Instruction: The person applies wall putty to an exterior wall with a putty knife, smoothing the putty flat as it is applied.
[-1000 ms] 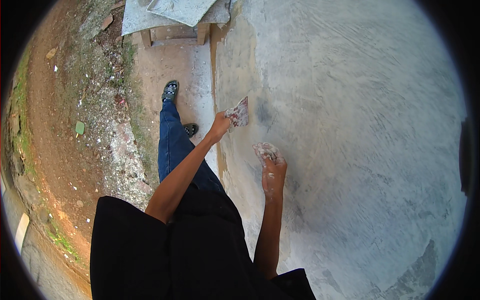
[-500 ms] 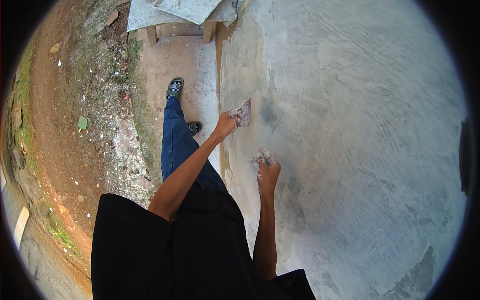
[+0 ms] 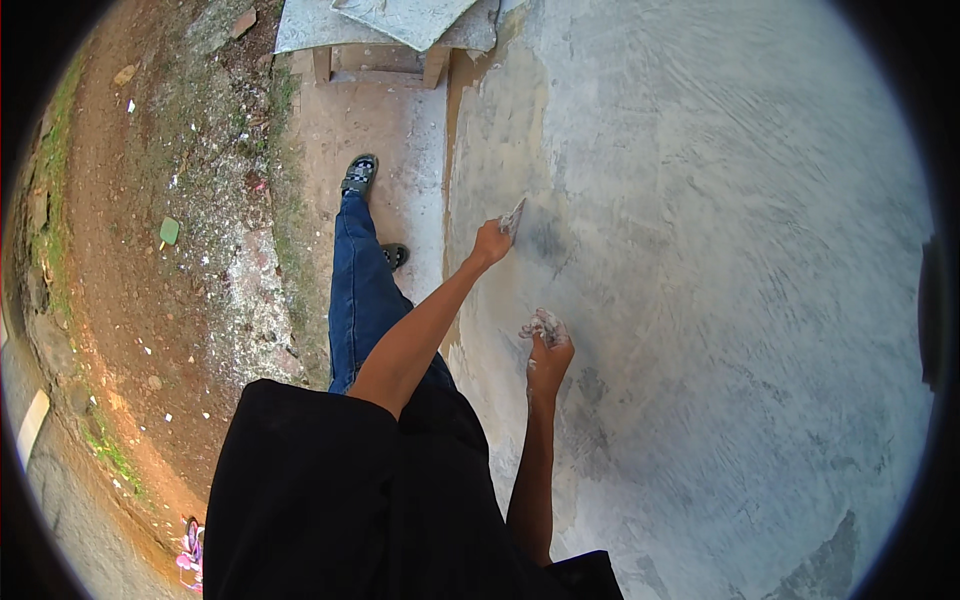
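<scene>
My left hand [image 3: 491, 242] is closed round a flat putty knife [image 3: 513, 217], whose blade is smeared with whitish paste and now seen nearly edge-on. The blade is close to the grey plastered wall [image 3: 700, 260], beside a dark damp-looking patch; whether it touches the wall I cannot tell. Lower down, my right hand [image 3: 549, 362] is closed in front of the same wall. White paste coats its fingers and a small lump at their tips, so what it grips is unclear.
At the top a paste-stained board [image 3: 400, 18] lies on a wooden stand [image 3: 433, 68]. My shoes [image 3: 360, 175] are on a narrow walkway [image 3: 350, 120] along the wall. To the left lies dirt ground [image 3: 120, 250] with white splashes and a green piece [image 3: 169, 231]. A pink object [image 3: 188, 560] shows lower left.
My left hand has moved right toward the wall, and the putty knife has turned from face-on to nearly edge-on. My right hand has shifted slightly right and down. The view has shifted a little.
</scene>
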Tool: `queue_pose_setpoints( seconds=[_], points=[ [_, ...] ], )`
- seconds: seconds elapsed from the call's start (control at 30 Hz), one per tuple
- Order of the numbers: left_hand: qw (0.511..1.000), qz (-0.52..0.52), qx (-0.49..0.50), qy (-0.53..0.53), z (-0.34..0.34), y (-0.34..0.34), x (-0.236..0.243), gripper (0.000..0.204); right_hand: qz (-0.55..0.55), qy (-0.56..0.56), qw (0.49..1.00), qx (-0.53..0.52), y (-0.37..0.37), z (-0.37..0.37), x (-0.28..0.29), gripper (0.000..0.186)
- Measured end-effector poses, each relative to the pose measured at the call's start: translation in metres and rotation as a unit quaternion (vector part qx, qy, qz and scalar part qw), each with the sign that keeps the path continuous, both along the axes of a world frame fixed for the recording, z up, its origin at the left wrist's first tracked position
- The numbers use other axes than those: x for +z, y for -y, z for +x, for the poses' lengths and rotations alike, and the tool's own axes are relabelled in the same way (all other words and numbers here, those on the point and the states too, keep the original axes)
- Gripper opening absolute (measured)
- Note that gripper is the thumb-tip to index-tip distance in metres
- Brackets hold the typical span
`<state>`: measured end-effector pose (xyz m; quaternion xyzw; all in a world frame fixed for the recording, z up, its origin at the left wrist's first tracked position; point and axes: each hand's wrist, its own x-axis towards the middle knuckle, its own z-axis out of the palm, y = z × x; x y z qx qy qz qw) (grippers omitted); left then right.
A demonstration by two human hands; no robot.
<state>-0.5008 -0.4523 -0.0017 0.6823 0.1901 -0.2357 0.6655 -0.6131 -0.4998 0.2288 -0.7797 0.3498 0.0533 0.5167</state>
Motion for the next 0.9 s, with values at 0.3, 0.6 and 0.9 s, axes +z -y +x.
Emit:
queue_pose_setpoints(
  seconds=[0.3, 0.6, 0.9],
  points=[
    [0.981, -0.099, -0.121, 0.114, -0.020, -0.005, 0.131, 0.022, -0.001, -0.012, 1.000, 0.003, 0.011, -0.008, -0.002, 0.027],
    [0.998, -0.023, -0.054, -0.005, 0.027, -0.048, 0.044, 0.020, -0.004, -0.043, 0.999, -0.003, 0.007, -0.006, 0.004, 0.025],
    [0.978, -0.061, -0.139, 0.141, 0.013, -0.007, 0.177, 0.020, 0.012, -0.045, 0.999, 0.001, 0.005, -0.015, -0.005, 0.025]
  ],
)
